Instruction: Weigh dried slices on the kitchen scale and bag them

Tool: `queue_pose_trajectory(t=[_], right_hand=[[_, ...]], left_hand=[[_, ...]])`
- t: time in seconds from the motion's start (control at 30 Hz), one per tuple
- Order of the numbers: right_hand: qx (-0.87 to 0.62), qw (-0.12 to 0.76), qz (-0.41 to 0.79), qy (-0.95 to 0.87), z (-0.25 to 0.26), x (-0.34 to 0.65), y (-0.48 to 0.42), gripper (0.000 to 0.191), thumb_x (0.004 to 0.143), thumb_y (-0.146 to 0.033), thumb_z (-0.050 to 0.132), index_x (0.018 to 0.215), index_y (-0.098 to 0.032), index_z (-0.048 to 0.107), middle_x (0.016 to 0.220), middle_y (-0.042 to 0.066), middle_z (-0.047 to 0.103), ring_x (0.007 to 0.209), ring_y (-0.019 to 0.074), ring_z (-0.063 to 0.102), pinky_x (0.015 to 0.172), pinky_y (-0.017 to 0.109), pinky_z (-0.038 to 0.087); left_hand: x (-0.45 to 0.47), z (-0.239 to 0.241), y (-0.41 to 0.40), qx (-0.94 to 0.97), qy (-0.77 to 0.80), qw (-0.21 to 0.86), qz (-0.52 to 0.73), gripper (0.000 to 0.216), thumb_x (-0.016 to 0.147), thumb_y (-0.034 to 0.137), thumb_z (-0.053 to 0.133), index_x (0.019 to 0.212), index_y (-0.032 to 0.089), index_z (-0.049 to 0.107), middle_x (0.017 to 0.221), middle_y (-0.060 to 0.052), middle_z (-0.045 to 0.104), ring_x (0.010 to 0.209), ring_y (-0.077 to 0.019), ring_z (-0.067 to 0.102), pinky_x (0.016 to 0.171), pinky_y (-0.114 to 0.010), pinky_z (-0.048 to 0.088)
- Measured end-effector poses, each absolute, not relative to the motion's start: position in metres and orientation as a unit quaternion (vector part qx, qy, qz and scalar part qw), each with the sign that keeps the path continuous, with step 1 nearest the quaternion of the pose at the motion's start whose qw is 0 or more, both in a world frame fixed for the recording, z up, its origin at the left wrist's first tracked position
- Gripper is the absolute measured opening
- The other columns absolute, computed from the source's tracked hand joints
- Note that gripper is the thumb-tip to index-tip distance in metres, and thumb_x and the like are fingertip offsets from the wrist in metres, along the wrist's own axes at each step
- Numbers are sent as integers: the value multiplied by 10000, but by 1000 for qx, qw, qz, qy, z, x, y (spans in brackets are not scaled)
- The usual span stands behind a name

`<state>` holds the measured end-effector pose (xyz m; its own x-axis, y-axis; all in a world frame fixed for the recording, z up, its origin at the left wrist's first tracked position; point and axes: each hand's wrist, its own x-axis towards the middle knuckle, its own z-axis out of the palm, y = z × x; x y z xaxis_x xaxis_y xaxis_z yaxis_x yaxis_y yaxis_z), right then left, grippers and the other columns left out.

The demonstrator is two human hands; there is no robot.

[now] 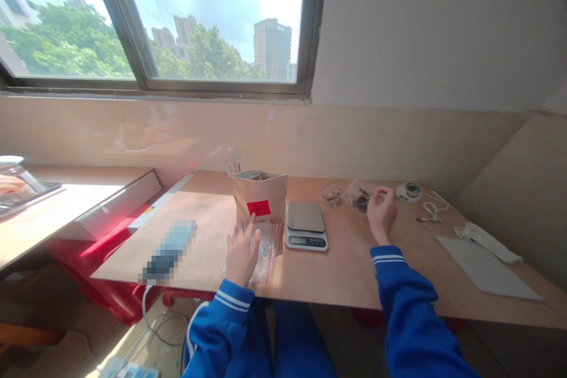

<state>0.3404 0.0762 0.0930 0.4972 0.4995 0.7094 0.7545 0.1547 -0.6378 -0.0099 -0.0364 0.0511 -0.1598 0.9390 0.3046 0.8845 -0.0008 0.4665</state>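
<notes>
Paper pouch (259, 193) stands upright, mouth upward (left hand (243, 253) nearby).

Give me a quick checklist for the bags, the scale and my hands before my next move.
1. Paper bag upright with its top open: ok.
2. Scale flat on the table, beside the paper bag: ok.
3. Display reading legible: cannot tell, too small here.
4. Clear plastic bag fully in sight: not ok, your left hand covers part of it.
5. Right hand free of objects: cannot tell, its fingers are curled.
6. White dome camera resting on the table: ok.
</notes>
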Motion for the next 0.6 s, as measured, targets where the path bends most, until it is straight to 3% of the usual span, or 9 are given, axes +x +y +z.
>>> queue_pose_trajectory(t=[0.17, 0.33, 0.47, 0.53, 0.6], right_hand=[[-540, 677, -72, -495, 139, 301, 43, 181, 831, -325, 481, 923, -171, 506, 841, 88, 612, 754, 200, 610, 685, 319, 470], [-480, 731, 108, -472, 148, 234, 5, 200, 839, -371, 490, 929, -192, 491, 744, -4, 536, 585, 126, 530, 568, 249, 444], [-470, 684, 268, -490, 129, 186, -5, 187, 838, -368, 471, 920, -202, 492, 726, -23, 519, 513, 107, 464, 500, 232, 406], [-474, 655, 296, -509, 116, 171, -4, 191, 844, -369, 456, 924, -200, 493, 754, -8, 543, 549, 119, 491, 534, 245, 424], [-482, 632, 286, -535, 104, 160, -3, 198, 843, -358, 463, 954, -196, 488, 799, 15, 566, 658, 149, 542, 621, 272, 453]], left_hand=[[11, 97, -46, 674, 550, 165, 465, 504, 919, 375, 378, 1404, 239, 370, 1470, -87, 380, 1372, -221, 314, 1092, -415, 305], [29, 115, -45, 625, 504, 290, 521, 531, 852, 407, 523, 1357, 266, 433, 1333, -75, 532, 1122, -203, 561, 932, -332, 451], [26, 120, -44, 622, 465, 381, 502, 391, 822, 429, 563, 1146, 214, 596, 1026, -54, 665, 803, -140, 607, 745, -263, 486], [22, 117, -45, 611, 454, 408, 505, 280, 811, 427, 578, 929, 176, 623, 792, -15, 643, 633, -101, 560, 601, -217, 458], [20, 111, -47, 581, 448, 445, 514, 265, 797, 434, 591, 787, 173, 546, 630, 35, 557, 488, -74, 488, 460, -193, 385]])
